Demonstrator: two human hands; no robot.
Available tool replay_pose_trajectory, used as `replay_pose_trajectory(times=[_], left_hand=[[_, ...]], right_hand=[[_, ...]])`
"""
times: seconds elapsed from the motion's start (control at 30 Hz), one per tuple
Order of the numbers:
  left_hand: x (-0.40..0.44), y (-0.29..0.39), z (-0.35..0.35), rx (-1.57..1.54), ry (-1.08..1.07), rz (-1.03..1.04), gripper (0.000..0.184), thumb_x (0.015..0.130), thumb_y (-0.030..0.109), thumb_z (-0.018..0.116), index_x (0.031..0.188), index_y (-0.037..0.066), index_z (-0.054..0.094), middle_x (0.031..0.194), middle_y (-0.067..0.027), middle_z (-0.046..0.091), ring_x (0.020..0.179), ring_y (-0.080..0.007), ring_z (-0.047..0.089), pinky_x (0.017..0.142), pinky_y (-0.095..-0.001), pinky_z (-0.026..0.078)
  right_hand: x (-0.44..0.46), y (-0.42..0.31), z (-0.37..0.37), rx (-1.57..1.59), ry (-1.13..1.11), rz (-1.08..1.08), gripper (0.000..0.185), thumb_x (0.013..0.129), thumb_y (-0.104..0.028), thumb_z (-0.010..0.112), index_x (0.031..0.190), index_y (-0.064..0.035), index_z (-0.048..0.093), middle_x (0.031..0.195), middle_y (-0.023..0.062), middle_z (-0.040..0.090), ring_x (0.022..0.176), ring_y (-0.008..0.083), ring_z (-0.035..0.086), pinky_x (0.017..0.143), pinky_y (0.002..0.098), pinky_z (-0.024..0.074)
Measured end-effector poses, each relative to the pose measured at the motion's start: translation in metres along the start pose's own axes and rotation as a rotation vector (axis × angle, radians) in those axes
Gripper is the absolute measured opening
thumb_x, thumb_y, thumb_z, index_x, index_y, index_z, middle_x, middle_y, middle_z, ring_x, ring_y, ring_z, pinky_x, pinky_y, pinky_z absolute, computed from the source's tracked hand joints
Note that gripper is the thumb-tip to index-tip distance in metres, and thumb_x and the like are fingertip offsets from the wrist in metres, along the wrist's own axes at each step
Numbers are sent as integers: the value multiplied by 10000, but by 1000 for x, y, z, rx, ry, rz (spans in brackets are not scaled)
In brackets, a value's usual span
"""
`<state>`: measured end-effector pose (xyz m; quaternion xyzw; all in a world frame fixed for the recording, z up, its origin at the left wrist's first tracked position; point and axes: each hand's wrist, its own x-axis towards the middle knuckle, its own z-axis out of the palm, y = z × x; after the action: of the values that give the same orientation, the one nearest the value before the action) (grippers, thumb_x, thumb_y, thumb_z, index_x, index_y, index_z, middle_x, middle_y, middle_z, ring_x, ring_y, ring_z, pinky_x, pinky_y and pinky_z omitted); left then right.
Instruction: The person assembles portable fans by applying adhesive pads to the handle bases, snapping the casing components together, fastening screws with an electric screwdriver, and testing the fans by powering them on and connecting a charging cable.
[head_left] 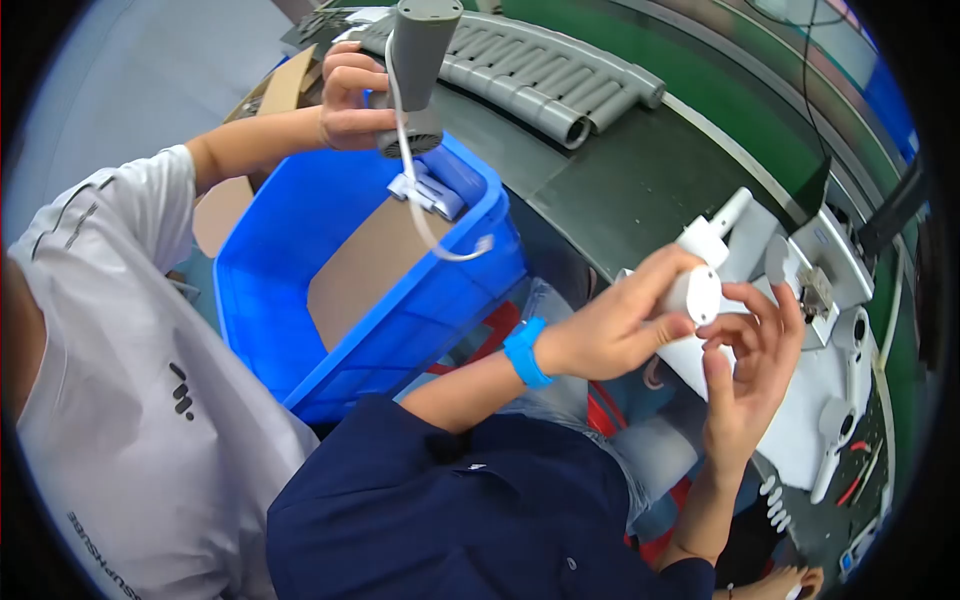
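Observation:
My left hand (625, 325), with a blue band at the wrist, grips a white plastic part (697, 292) between thumb and fingers. An oval end face with small holes shows on that part. My right hand (752, 365) is close against it, its fingers curved and spread, some fingertips at the part's edge. I see nothing held in the right hand. Just behind my hands is another white piece (705, 240) with a stubby handle. Farther right on the worktop lie white handled pieces with round heads (836, 418).
A co-worker's hand (355, 95) at upper left holds a grey device (422, 50) with a white cable over a blue bin (370, 350). Grey tubes (540, 85) lie along the worktop (600, 190). A metal fixture (818, 292) and red-handled tools (850, 490) are at right.

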<state>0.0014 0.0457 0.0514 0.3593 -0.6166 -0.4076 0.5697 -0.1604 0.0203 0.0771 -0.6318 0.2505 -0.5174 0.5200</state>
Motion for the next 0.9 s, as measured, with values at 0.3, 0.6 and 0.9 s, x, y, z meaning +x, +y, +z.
replay_pose_trajectory(times=[0.3, 0.6, 0.9], left_hand=[[9, -1, 18, 310, 131, 230, 397, 781, 60, 596, 1137, 16, 427, 1058, -132, 447, 978, -284, 459, 876, -355, 395], [35, -21, 46, -144, 262, 126, 349, 883, 161, 608, 1114, 13, 393, 1013, -99, 529, 939, -141, 587, 770, -275, 496], [34, -39, 71, -151, 176, -15, 322, 841, 121, 637, 1064, 2, 437, 925, -119, 597, 864, -163, 610, 730, -290, 485]], right_hand=[[3, -6, 11, -310, 34, -238, 605, 817, -1, 616, 1343, 1, 319, 1101, 157, 587, 899, 166, 555, 758, 267, 412], [25, 2, -9, -508, 25, -298, 602, 795, 24, 588, 1337, 32, 328, 1102, 149, 574, 1006, 212, 562, 928, 336, 387], [16, 18, -31, -92, 143, -35, 523, 861, -92, 584, 1298, 38, 327, 973, 107, 598, 814, 109, 473, 765, 246, 365]])
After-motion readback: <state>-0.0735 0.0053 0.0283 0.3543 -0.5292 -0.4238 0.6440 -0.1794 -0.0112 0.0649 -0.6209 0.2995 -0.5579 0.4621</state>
